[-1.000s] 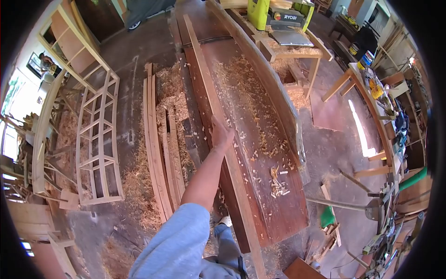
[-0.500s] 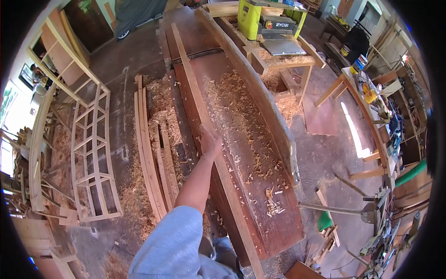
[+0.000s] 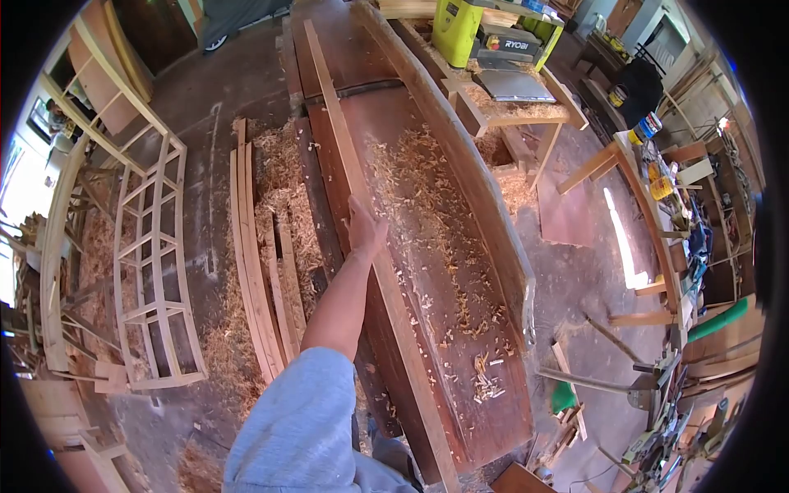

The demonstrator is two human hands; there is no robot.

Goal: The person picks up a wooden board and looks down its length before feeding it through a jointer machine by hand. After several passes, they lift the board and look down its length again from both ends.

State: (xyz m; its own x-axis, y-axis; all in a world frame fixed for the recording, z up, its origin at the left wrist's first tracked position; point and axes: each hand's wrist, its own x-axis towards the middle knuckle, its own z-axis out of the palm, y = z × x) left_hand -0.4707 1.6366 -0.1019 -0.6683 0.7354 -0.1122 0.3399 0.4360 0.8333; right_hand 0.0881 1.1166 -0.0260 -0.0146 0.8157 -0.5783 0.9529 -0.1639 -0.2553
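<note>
A long, narrow wooden strip (image 3: pixel 394 308) runs lengthwise along the left part of a wide reddish-brown board (image 3: pixel 493 411). My left hand (image 3: pixel 366 232) grips the strip near its middle, fingers closed over its edges; the fingertips are partly hidden. Curly wood shavings (image 3: pixel 440 189) lie on the board to the right of the strip, with a small pile of pale chips (image 3: pixel 486 384) near the close end. A thick, rough-edged plank (image 3: pixel 460 156) stretches along the board's right side. My right hand is outside the view.
A green planer (image 3: pixel 505 41) stands on a wooden stand at the top right. Narrow boards (image 3: pixel 255 271) lie among shavings on the floor at left, beside a ladder-like wooden frame (image 3: pixel 156 271). Clamps (image 3: pixel 649 386) and a tool-covered bench (image 3: pixel 649 205) are at right.
The view has shifted slightly, so the planer appears lower and farther right. My left hand remains on the strip and appears a little higher in the view.
</note>
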